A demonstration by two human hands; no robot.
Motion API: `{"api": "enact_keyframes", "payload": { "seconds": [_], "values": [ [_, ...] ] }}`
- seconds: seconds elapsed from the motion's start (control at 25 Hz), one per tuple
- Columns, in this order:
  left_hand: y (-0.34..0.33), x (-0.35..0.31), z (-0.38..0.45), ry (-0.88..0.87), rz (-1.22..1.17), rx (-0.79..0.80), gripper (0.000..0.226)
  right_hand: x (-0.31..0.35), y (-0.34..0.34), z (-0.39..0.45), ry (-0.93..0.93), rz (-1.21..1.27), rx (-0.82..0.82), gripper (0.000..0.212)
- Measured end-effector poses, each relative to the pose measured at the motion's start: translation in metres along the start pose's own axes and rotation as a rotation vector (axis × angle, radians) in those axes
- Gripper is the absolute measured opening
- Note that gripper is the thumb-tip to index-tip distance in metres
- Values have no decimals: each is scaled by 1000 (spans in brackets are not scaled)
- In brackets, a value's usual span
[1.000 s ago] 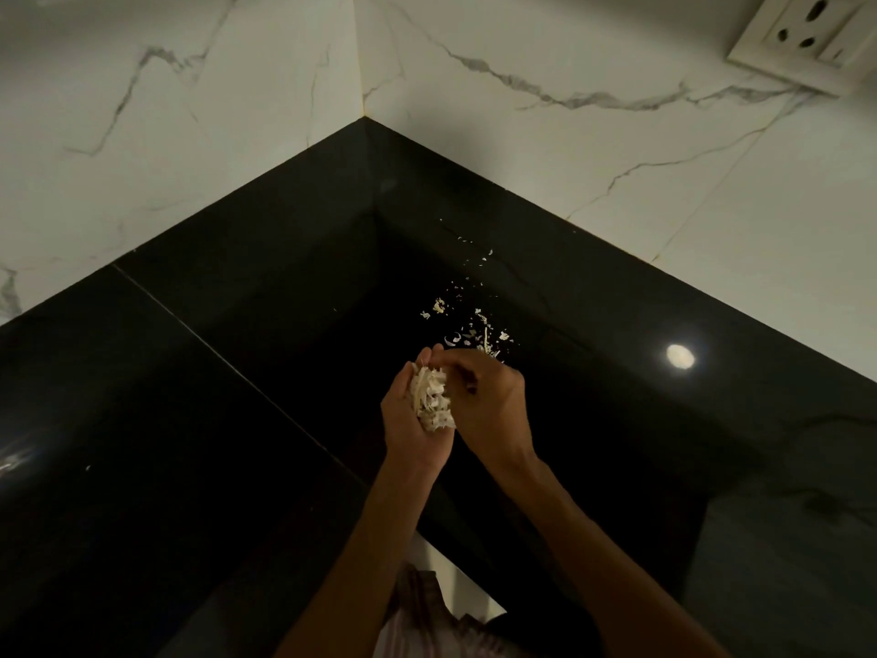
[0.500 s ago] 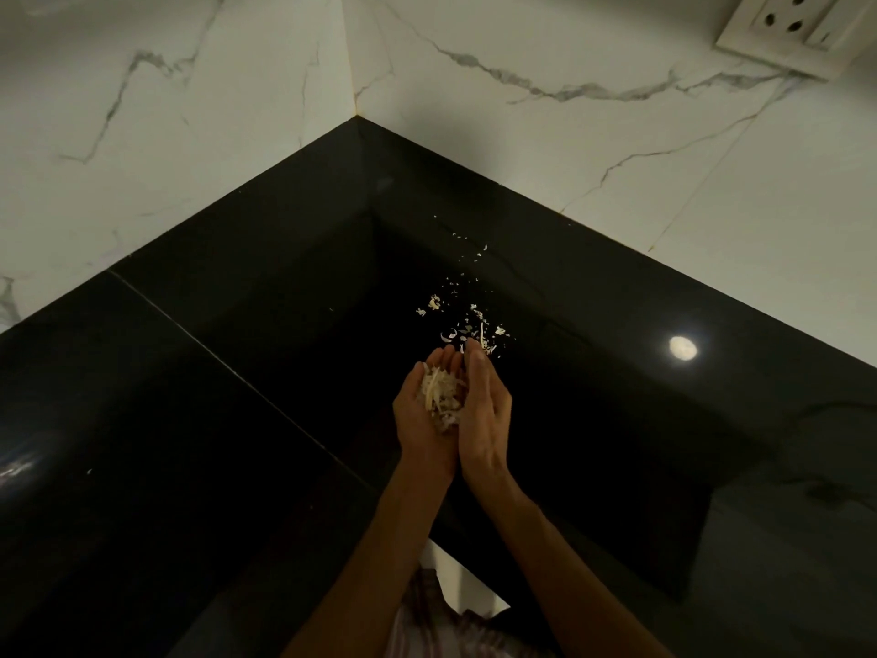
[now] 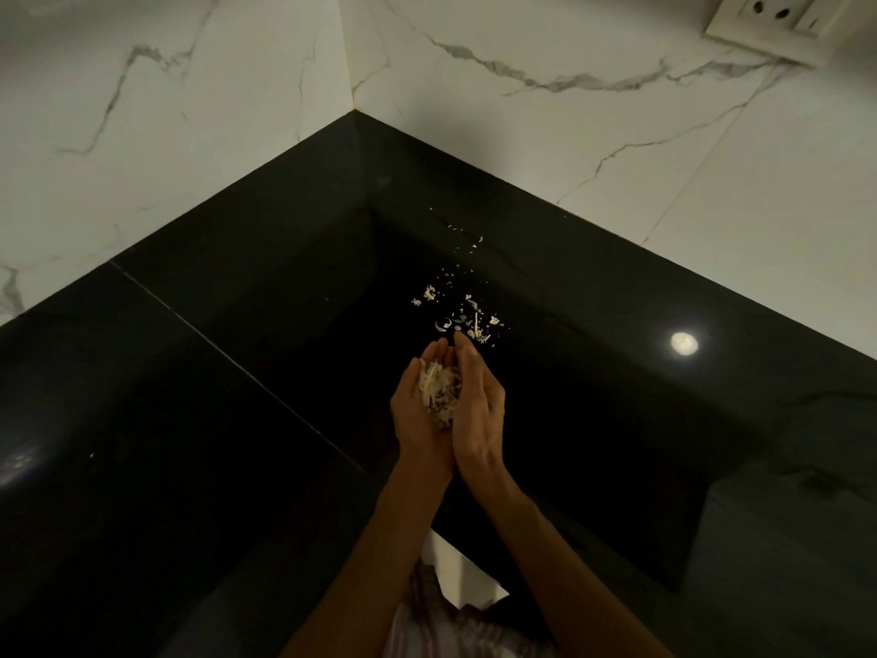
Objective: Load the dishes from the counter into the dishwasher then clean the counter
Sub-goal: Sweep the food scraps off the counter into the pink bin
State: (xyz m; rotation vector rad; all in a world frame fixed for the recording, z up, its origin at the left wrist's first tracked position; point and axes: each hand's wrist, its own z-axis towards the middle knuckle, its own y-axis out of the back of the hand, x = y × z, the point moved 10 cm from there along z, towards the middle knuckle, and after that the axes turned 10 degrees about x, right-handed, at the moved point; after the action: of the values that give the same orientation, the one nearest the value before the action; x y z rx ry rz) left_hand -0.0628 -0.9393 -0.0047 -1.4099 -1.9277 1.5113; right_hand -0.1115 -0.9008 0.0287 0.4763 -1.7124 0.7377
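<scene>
While both palms sit cupped together above the black granite counter (image 3: pixel 199 420), I see a pile of pale food scraps (image 3: pixel 436 391) resting in the hollow of my left hand (image 3: pixel 420 410). That hand lies palm up, fingers relaxed and only gently curved around the heap, not pinching it. My right hand (image 3: pixel 479 410) stands on edge just beside the pile, its side touching the left palm, fingers straight and pointing toward the corner of the counter; it holds nothing and acts as a wall against the scraps.

Just beyond the fingertips, more loose scraps (image 3: pixel 467 320) lie scattered on the counter, the thicker bits nearest the hands and finer specks trailing off toward the corner. Farther to the right of that scatter, a round light reflection (image 3: pixel 684 343) shines on the polished stone.

Behind the counter rise white marble wall tiles (image 3: pixel 545 149) with grey veins, meeting at the corner. High on the wall right of the corner sits a white power socket (image 3: pixel 778 21), partly cut off by the frame edge. Below my forearms, a bit of striped cloth (image 3: pixel 427 629) shows.
</scene>
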Motion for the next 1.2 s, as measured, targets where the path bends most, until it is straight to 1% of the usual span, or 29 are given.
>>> {"api": "enact_keyframes", "payload": {
  "seconds": [0.4,0.64,0.72,0.88,1.0,1.2],
  "values": [
    [-5,13,-22,-33,-45,78,40,1,5,-23,-43,4,54,38],
    [3,18,-44,-157,-109,33,36,3,5,-45,-100,21,134,37],
    [11,25,-54,-208,-118,13,37,3,9,-60,-119,17,160,36],
    [26,40,-78,-275,-152,22,43,4,14,-90,-150,4,233,32],
    [33,53,-103,-323,-212,-7,38,-4,18,-113,-190,-21,294,35],
    [48,67,-149,-409,-290,-45,33,-24,14,-155,-290,-16,402,28]
  ]
}}
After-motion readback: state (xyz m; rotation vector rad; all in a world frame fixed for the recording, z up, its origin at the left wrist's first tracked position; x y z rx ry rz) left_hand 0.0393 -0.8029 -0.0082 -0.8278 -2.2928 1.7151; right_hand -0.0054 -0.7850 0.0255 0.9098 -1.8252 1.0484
